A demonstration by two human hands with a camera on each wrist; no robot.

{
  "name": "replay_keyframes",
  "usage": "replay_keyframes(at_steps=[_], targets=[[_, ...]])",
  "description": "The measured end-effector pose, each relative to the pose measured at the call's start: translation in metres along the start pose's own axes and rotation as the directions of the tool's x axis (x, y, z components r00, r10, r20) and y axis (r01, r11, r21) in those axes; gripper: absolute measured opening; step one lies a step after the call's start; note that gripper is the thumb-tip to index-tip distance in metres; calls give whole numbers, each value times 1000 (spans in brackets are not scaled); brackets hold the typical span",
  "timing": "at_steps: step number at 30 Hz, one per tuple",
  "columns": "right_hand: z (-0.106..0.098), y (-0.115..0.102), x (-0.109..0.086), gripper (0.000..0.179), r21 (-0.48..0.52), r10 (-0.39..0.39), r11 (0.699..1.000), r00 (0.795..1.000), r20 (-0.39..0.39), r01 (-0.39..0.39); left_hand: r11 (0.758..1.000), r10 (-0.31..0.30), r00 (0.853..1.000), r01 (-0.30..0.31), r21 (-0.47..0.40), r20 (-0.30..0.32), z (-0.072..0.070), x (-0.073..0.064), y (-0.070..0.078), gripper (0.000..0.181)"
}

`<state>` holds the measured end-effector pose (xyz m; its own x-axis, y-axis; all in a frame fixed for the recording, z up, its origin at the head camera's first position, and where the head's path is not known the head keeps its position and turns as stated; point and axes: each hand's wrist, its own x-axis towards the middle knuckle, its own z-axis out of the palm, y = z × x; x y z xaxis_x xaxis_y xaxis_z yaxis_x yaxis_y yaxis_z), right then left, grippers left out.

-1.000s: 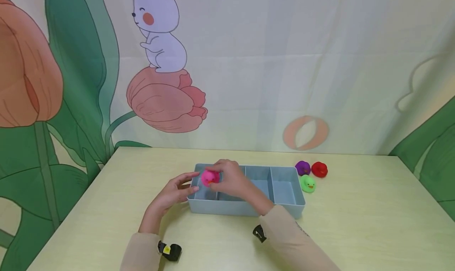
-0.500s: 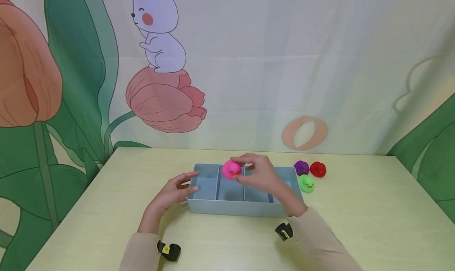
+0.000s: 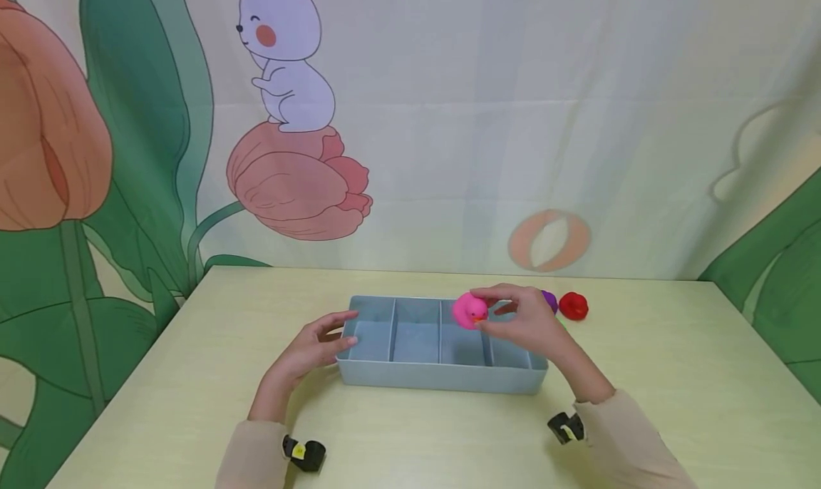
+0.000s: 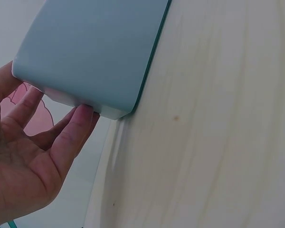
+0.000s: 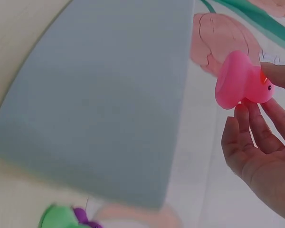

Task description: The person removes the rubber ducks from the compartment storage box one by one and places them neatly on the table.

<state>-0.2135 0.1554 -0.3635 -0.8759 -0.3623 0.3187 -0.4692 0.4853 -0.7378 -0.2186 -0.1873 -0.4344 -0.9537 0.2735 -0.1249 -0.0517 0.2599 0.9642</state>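
A pink rubber duck [image 3: 470, 311] is pinched between the thumb and fingers of my right hand [image 3: 526, 321]. It hangs over the third compartment from the left of a blue-grey divided box [image 3: 442, 376]. In the right wrist view the duck [image 5: 240, 80] lies sideways at the fingertips, apart from the box wall [image 5: 99, 95]. My left hand [image 3: 311, 343] touches the box's left end, its fingers spread and only slightly bent. The left wrist view shows these fingertips [image 4: 83, 114] against the end wall.
Right of the box sit a red duck [image 3: 574, 306] and a purple duck [image 3: 549, 301], partly behind my right hand. A green duck [image 5: 59, 217] is mostly hidden in the head view. A printed curtain [image 3: 423, 154] hangs behind the pale wooden table [image 3: 410, 432].
My right hand has carried the pink duck rightward, up out of the leftmost compartment and across to above the third. The left hand and the box have stayed in place.
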Motion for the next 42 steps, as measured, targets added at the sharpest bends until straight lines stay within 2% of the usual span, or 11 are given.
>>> replay_keyframes(at_steps=[5,13,23,27,30,33,34,38,42], targets=[[-16,7,-8,42,3,48,999,998,-29,-48,1000,-6,1000,6,5,-7,-1,-1,1,53],[-40,21,-22,42,-53,127,990,988,-88,-132,1000,-5,1000,5,5,-6,-1,0,0,57],[-65,44,-37,45,-99,207,971,971,-116,-219,1000,-5,1000,5,-7,-3,0,-2,2,55],[-73,67,-42,49,-89,231,966,963,-136,-244,1000,-2,1000,2,-12,0,1,-2,2,54],[-76,104,-46,51,-94,267,954,949,-171,-285,1000,0,1000,0,-10,-1,1,-2,2,54],[-80,124,-49,53,-95,291,946,940,-178,-310,1000,0,1000,-1,-7,-4,1,-2,2,55],[-82,125,-51,53,-99,301,942,936,-182,-322,1000,1,1000,-1,-6,-5,1,-2,2,55],[-87,106,-56,54,-96,309,940,938,-158,-326,1000,-1,1000,0,-9,-5,1,-1,2,54],[-90,102,-59,51,-113,331,931,932,-148,-348,1000,-1,1000,1,-4,-4,1,-1,2,54]])
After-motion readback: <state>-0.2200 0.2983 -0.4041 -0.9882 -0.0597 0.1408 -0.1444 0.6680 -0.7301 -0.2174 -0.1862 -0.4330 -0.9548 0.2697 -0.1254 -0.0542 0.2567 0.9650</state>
